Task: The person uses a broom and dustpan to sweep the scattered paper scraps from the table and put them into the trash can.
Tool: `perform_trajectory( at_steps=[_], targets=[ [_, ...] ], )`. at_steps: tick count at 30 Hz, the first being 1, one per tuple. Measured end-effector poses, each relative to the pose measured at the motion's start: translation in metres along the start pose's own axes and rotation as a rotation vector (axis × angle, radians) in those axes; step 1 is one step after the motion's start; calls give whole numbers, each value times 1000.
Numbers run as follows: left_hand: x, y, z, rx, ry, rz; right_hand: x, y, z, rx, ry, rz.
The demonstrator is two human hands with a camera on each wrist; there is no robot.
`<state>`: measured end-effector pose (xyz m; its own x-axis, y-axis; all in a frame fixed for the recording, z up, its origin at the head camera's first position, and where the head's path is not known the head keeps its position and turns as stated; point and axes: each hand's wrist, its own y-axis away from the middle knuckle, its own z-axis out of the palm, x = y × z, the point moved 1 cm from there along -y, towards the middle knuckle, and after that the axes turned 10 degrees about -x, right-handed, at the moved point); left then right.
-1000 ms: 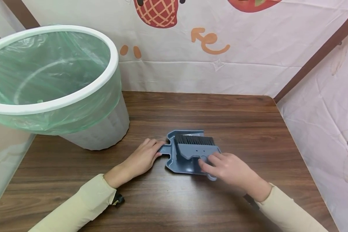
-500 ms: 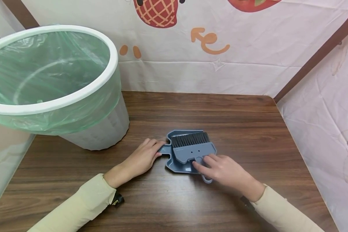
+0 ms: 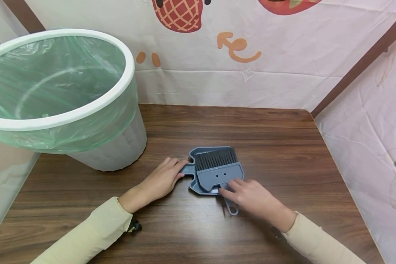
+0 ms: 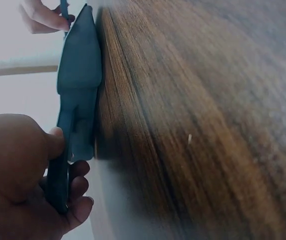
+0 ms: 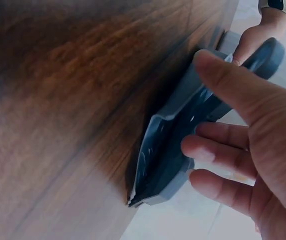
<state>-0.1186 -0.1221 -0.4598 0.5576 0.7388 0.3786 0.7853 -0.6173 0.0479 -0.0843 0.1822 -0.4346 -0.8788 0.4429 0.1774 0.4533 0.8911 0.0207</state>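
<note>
A blue-grey dustpan [image 3: 197, 187] lies flat on the wooden table, its handle pointing left. My left hand [image 3: 163, 179] grips that handle; the left wrist view shows the thumb on one side and curled fingers on the other. Inside the pan rests a matching hand brush [image 3: 219, 176], its dark bristles toward the back wall. My right hand [image 3: 254, 196] pinches the brush near the base of its handle, whose looped end sticks out over the pan's near edge. In the right wrist view, the thumb and fingers [image 5: 218, 150] stand around the brush. Bristles and brush head hide most of the pan's floor.
A tall white bin [image 3: 118, 146] with a green liner [image 3: 69, 84] stands at the table's left. A printed white cloth [image 3: 198, 84] hangs behind the table. One tiny pale speck [image 4: 190, 139] lies on the wood in the left wrist view.
My right hand has drawn the brush left and slightly nearer within the dustpan, and the handle loop now points more toward the front. The left hand and dustpan have stayed almost still.
</note>
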Motion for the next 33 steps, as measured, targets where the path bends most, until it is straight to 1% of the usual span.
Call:
perform_trajectory(
  at_steps=[10,16,22,30,33],
  targets=[
    [1,0,-1,-6,-14,-6,-5,-1,3,-38,-29,27],
    [1,0,-2,-13,-50,-20,-3,-1,2,-60,-26,36],
    [1,0,-4,-7,-73,-39,-2,-1,2,-61,-47,39],
    [2,0,-6,3,-68,-41,0,1,2,-39,-63,44],
    [1,0,-6,2,-72,-42,0,2,2,-42,-81,44]
  ],
)
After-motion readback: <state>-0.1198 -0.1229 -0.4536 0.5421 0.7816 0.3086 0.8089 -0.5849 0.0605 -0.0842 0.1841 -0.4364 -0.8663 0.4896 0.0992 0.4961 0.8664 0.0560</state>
